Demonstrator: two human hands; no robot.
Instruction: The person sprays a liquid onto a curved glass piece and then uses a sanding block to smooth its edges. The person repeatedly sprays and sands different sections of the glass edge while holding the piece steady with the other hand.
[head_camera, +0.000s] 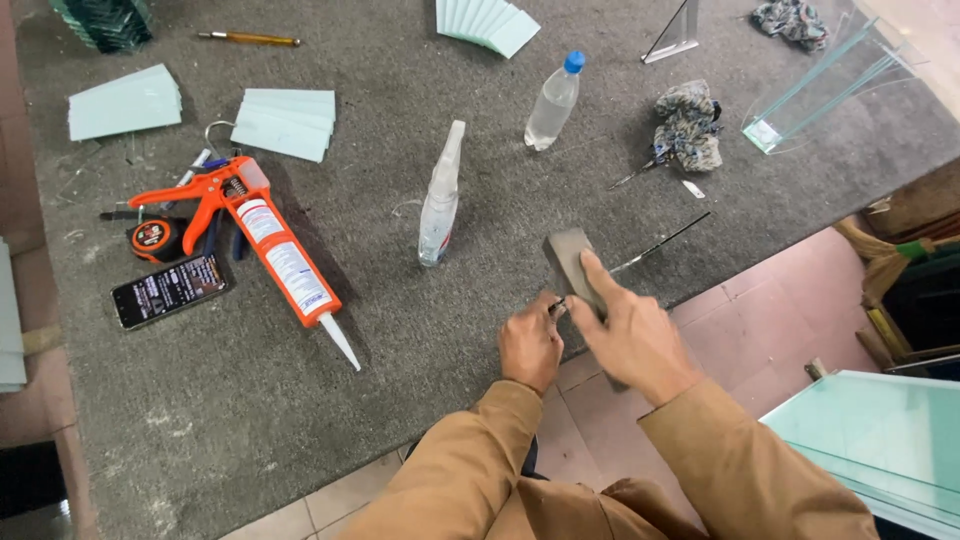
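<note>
At the near table edge: both hands work together – grey felt-covered table (300, 400).
Right hand (632, 338): closed around a grey stone block (568, 262), index finger laid flat along its top face.
Block axis: long side runs near-to-far, tilted slightly left; far end sticks out past the fingers.
Left hand (530, 345): fist-like, pinched on a small thin object at the block's near-left corner – too small to tell what.
Relation: block sits just right of and touching the left hand's pinch; the right hand is the one carrying it.
Left side: orange caulking gun (262, 235), tape measure (155, 238), phone (168, 290).
Far: two clear bottles (440, 200), glass strips (285, 122).
</note>
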